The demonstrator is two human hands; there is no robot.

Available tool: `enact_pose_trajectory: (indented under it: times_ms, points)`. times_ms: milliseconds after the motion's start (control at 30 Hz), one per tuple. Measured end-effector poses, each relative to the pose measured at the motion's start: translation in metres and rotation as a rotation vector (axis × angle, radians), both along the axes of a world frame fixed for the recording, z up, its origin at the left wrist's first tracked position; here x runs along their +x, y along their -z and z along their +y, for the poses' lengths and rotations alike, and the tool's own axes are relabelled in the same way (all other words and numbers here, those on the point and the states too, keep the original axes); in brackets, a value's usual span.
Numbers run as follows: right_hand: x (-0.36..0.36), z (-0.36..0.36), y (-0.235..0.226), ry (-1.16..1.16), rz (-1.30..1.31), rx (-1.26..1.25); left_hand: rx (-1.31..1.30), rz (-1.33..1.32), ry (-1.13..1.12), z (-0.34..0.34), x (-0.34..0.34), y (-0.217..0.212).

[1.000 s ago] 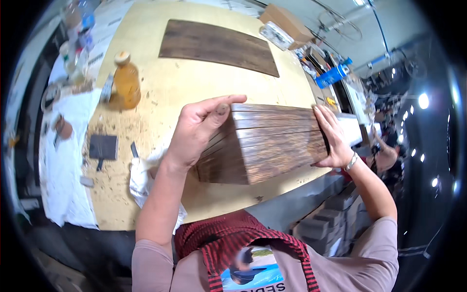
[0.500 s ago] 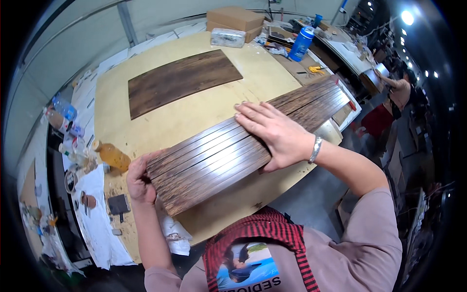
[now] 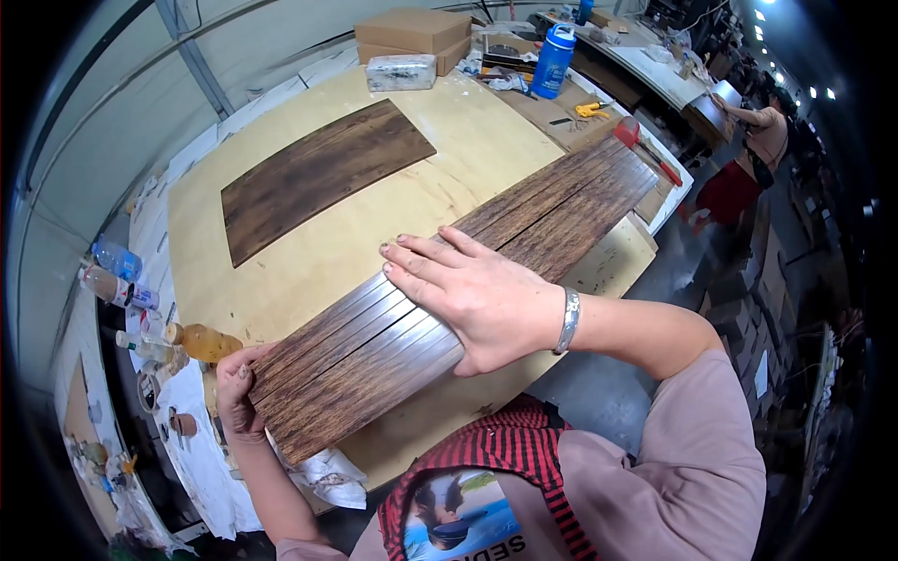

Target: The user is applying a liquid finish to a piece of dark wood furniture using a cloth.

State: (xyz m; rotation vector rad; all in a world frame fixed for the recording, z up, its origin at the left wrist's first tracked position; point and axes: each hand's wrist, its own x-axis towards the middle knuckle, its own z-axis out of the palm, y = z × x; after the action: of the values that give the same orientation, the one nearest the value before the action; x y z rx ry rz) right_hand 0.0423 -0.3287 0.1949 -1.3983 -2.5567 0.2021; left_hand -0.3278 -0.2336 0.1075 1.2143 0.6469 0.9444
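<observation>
A long dark-brown wooden board with lengthwise grooves [image 3: 327, 393] lies slantwise in front of me, across the near side of the pale table. My left hand [image 3: 239, 388] is closed round its left end, its thumb near the upper corner. Flat on the board's middle rests my right hand [image 3: 472, 304], fingers stretched and palm down, with a metal bracelet at the wrist. Whether the board touches the table underneath is hidden. Farther back on the tabletop lies a second, plain dark-brown board [image 3: 327, 178].
Boxes [image 3: 412, 42], a white wrapped block [image 3: 400, 73] and a blue bottle [image 3: 554, 62] stand behind. A red-handled tool [image 3: 664, 168] lies by the board's far end. At left are a bottle of amber liquid [image 3: 206, 344] and white cloths [image 3: 327, 479]. A co-worker [image 3: 762, 140] stands at right.
My right hand has slid along the board toward its left end. The board's left end has shifted slightly left and toward me, with my left hand still on it.
</observation>
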Motion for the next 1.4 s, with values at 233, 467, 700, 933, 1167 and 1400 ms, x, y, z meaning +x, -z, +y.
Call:
enact_pose_trajectory:
  times_ms: [233, 467, 700, 933, 1167, 1400]
  points:
    - [0.002, 0.0, 0.005, -0.015, 0.064, 0.054, -0.231, -0.042, 0.014, 0.005, 0.007, -0.015]
    - [0.004, 0.0, 0.004, -0.025, 0.105, 0.047, -0.164, 0.039, -0.073, 0.006, 0.008, -0.022]
    - [0.006, -0.003, 0.006, -0.049, 0.182, 0.052, -0.045, 0.23, -0.21, 0.024, 0.008, -0.031]
    - [0.005, -0.012, 0.004, -0.07, 0.156, 0.0, 0.47, 1.096, -0.039, 0.052, 0.081, -0.083]
    - [0.008, -0.018, 0.002, -0.08, 0.234, 0.023, 0.345, 1.027, 0.039, 0.102, 0.089, -0.077]
    - [0.01, -0.017, 0.005, -0.09, 0.248, 0.052, 0.304, 1.081, 0.148, 0.118, 0.097, -0.082]
